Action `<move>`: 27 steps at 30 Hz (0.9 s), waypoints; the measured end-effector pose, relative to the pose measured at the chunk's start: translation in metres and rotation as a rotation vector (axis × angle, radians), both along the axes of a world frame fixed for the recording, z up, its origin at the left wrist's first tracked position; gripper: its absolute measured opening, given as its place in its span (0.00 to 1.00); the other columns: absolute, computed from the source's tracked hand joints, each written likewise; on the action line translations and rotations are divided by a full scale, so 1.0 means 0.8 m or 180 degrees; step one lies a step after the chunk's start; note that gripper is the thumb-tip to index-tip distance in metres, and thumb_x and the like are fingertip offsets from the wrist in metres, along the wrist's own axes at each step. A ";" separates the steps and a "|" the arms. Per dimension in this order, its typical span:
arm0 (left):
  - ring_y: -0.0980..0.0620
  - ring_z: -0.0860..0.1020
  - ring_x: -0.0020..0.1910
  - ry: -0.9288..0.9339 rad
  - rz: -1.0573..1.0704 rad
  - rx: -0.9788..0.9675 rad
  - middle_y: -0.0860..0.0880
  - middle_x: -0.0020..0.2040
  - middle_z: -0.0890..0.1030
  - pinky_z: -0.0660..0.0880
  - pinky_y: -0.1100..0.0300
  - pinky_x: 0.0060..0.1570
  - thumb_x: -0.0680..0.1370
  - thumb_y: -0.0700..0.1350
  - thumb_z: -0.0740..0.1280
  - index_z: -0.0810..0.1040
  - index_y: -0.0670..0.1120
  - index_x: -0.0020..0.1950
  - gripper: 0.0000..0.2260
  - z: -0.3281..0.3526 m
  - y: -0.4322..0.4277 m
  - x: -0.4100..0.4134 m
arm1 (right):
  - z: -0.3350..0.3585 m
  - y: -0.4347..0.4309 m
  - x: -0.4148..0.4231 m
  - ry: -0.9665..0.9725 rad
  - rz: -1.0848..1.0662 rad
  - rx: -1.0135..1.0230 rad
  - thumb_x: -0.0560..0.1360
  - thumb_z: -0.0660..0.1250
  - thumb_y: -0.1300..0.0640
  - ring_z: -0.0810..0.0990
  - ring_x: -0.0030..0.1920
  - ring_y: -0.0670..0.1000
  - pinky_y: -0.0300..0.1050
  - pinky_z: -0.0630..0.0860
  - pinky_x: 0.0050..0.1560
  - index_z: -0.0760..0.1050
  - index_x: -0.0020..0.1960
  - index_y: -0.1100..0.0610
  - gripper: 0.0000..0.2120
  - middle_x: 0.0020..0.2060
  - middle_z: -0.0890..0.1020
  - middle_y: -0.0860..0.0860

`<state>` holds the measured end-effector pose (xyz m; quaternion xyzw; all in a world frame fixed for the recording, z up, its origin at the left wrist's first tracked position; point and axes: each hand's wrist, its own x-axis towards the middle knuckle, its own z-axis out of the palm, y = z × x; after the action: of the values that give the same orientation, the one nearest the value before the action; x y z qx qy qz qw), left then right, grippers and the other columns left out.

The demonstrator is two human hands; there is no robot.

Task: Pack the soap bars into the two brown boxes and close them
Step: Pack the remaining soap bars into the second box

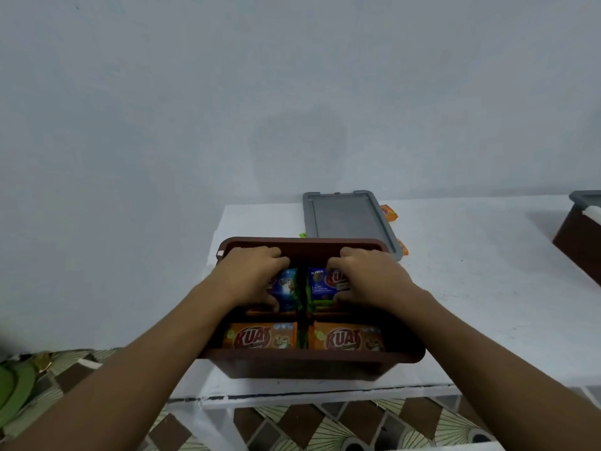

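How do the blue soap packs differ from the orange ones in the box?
The blue soap packs have blue wrappers, the orange soap packs orange. The blue packs sit in the far row of the brown box, the orange in the near row. The left hand and right hand each hold a blue pack; the orange lie untouched. Both lie paired, side by side.

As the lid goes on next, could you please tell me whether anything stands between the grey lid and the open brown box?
Only the left hand and right hand, inside the brown box gripping blue soap packs. The grey lid lies behind it, with nothing else between.
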<state>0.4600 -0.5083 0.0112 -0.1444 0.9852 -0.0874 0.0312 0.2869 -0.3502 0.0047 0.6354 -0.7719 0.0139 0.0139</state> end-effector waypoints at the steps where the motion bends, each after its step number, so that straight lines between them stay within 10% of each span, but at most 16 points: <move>1: 0.52 0.74 0.57 -0.0038 0.0017 0.0014 0.53 0.59 0.74 0.73 0.57 0.45 0.69 0.62 0.72 0.69 0.52 0.68 0.31 0.000 0.001 -0.001 | 0.000 -0.001 0.001 -0.0003 -0.0017 0.0014 0.71 0.70 0.41 0.77 0.57 0.49 0.47 0.77 0.55 0.69 0.66 0.47 0.26 0.59 0.77 0.48; 22: 0.56 0.74 0.45 0.0113 0.0079 0.0219 0.57 0.49 0.74 0.67 0.60 0.36 0.68 0.69 0.67 0.74 0.53 0.54 0.24 -0.002 -0.006 0.004 | 0.004 -0.005 -0.005 -0.0331 -0.0268 -0.0030 0.70 0.69 0.35 0.79 0.46 0.45 0.39 0.77 0.45 0.76 0.52 0.49 0.20 0.48 0.81 0.45; 27: 0.57 0.74 0.41 0.0774 -0.0033 0.0377 0.58 0.44 0.76 0.65 0.63 0.33 0.76 0.64 0.63 0.74 0.53 0.48 0.14 0.008 -0.003 -0.003 | 0.016 -0.012 -0.039 -0.1585 -0.0853 -0.1920 0.78 0.64 0.47 0.75 0.40 0.44 0.38 0.71 0.40 0.77 0.43 0.52 0.11 0.38 0.79 0.47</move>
<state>0.4579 -0.5105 0.0180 -0.1468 0.9858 -0.0110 -0.0804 0.2554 -0.3596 0.0173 0.4740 -0.7889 0.3909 0.0140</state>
